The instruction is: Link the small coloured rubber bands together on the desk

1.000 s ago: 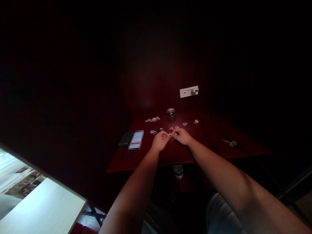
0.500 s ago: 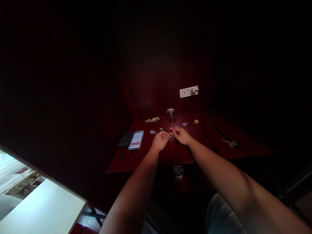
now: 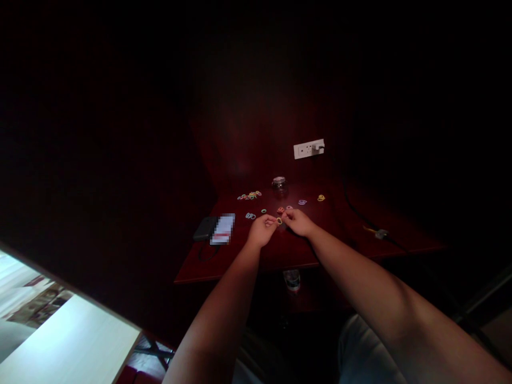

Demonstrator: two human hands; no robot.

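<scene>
A small yellow hair tie [image 3: 279, 221] is held up between my two hands over the dark red table. My left hand [image 3: 262, 230] pinches its left side. The fingertips of my right hand [image 3: 296, 221] are closed at its right edge. Just beyond the fingers lie orange-red hair ties [image 3: 280, 209] and a pink one [image 3: 289, 208], partly covered by my right hand. A green hair tie [image 3: 263, 210] and several light blue ones [image 3: 250, 216] lie beyond and to the left of my left hand.
A mixed heap of hair ties [image 3: 250, 196] lies back left; purple [image 3: 302, 202] and yellow groups [image 3: 321, 198] lie right. A lidded clear jar [image 3: 279, 185] stands behind. A phone [image 3: 223, 229] and black case [image 3: 205, 228] are left, a cable connector [image 3: 381, 234] right, a wall socket [image 3: 309, 149] behind.
Both hands stay nearly in place around the yellow hair tie, which has turned slightly between the fingers. The whole view has shifted a little.
</scene>
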